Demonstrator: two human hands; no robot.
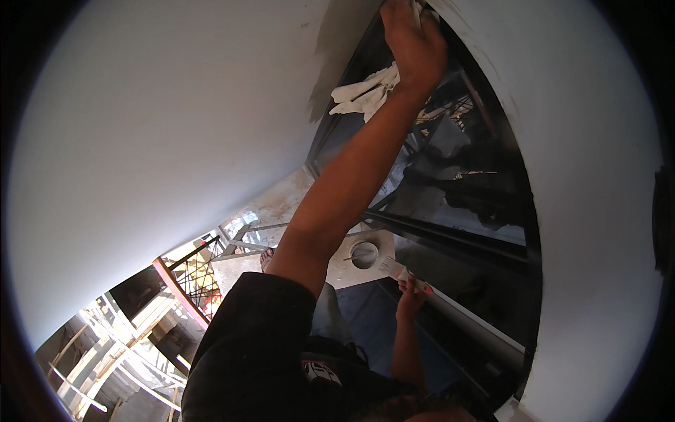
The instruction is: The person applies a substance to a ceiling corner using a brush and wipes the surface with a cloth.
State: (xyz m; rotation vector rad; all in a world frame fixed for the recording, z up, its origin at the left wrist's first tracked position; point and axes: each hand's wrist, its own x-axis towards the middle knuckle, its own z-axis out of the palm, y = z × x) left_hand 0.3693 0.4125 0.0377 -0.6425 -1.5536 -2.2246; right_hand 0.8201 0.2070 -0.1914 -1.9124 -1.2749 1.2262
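Note:
My left arm stretches up across the dark window. At the top, my left hand is closed on a crumpled off-white cloth, which hangs out beside the wrist against the dark glass. Some cloth shows between the fingers, though the fingertips are partly cut off by the view's edge. Lower down, near the window's bottom frame, my right hand grips a paintbrush with a wide pale end and a bit of red at its handle. The brush's pale end points toward a round bucket.
The bucket stands on a pale board below me, with a thin stick across its mouth. White wall rises at the left, another at the right. A metal scaffold frame and bright timber poles lie far below.

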